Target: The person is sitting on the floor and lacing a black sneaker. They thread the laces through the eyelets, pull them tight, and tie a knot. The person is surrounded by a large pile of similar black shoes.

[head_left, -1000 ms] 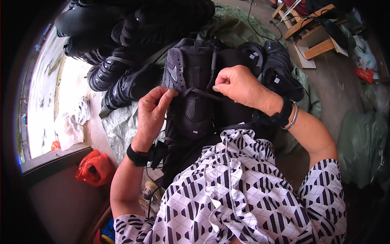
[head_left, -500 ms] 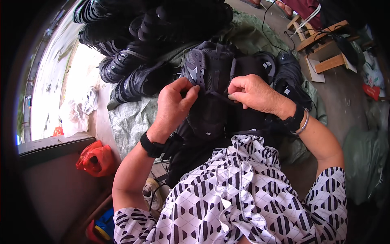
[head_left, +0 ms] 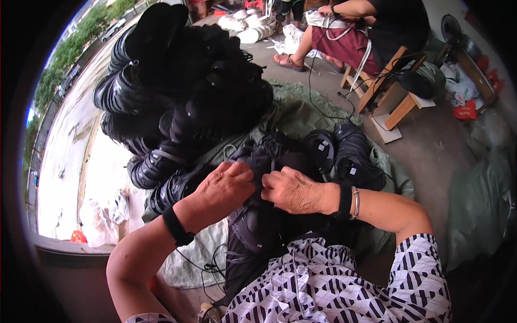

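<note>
A dark grey sneaker (head_left: 249,222) lies across my lap, its mesh side toward me. Over its laced part my left hand (head_left: 222,189) is closed, thumb and fingers pinched together. Just to the right, with a small gap between, my right hand (head_left: 297,189) is curled in a pinch as well. A dark lace ran between both hands a moment ago; at present my fingers mostly hide it. Beyond my right hand lie more black shoes (head_left: 355,161) on a green woven sheet (head_left: 293,99).
A tall heap of black shoes (head_left: 199,91) rises at far left. At far right a co-worker (head_left: 398,27) sits beside wooden stools (head_left: 404,116), handling something white. White shoes (head_left: 253,29) lie farther back. A plastic bag (head_left: 99,220) sits by the left ledge; a thin cable crosses the floor.
My view has tipped up, bringing the co-worker and the whole heap into sight. Both hands have turned backs upward and drawn nearer each other over the sneaker.
</note>
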The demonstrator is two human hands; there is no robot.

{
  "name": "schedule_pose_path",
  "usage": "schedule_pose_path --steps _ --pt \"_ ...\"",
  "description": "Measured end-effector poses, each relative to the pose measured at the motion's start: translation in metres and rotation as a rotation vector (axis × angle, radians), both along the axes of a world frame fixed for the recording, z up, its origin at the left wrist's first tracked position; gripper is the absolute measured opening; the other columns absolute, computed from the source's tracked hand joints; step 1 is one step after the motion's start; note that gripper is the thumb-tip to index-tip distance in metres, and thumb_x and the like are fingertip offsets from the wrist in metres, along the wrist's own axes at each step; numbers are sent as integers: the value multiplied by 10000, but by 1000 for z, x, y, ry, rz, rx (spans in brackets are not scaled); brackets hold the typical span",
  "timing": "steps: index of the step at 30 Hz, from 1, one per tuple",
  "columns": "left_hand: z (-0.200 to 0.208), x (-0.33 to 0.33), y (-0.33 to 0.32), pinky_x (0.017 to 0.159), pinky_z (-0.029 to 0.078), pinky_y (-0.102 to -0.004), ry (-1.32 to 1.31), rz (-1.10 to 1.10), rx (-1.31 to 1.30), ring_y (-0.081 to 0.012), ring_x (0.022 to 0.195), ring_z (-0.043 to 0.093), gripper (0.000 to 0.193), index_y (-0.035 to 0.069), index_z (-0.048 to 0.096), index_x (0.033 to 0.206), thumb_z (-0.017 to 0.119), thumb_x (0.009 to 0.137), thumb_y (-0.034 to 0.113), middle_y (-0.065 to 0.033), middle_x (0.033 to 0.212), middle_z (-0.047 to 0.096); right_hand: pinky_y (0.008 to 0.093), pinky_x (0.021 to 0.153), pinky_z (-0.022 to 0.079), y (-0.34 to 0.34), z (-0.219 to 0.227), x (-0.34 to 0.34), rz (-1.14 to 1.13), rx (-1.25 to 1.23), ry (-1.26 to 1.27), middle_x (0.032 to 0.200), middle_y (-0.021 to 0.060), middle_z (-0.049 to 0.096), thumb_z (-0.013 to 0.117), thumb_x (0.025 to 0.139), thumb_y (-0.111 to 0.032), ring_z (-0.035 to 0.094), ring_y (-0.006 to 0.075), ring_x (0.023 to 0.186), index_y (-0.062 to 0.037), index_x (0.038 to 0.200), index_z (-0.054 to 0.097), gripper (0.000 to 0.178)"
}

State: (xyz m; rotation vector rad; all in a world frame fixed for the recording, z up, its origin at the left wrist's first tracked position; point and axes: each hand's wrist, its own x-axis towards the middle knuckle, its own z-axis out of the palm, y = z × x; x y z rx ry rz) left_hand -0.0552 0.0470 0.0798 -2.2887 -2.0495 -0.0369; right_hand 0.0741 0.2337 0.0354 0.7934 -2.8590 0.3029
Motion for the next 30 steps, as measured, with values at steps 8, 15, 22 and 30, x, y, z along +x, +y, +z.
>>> schedule_pose_path --steps 8,15,22,30 --pt "1 -7 9 689 519 -366 82 32 -520 -219 958 551 194 136 710 752 693 769 328 -26 939 583 376 755 426 13 -10 -1 3 -172 -142 986 34 526 760 723 -212 586 201 926 -159 946 640 258" --pt "3 12 20 696 523 -366 -98 402 -481 -225 977 562 157 98 731 827 600 852 181 -109 942 604 388 789 435 16 -17 -4 24 -237 -151 970 52 525 761 731 -194 595 213 935 -143 910 647 217" --pt "-7 3 38 590 475 -254 -1384 868 -146 -97 636 585 156 15 616 906 536 918 148 -30 695 601 384 813 429 22 -19 -4 63 -263 -151 983 32 529 765 721 -195 590 212 931 -164 970 644 279" --pt "-14 21 47 700 541 -423 -443 523 -319 -307 758 686 214 41 674 882 615 787 224 -161 831 685 395 806 422 20 -25 -2 59 -10 185 857 22 535 700 742 -238 571 189 795 -135 780 638 126"
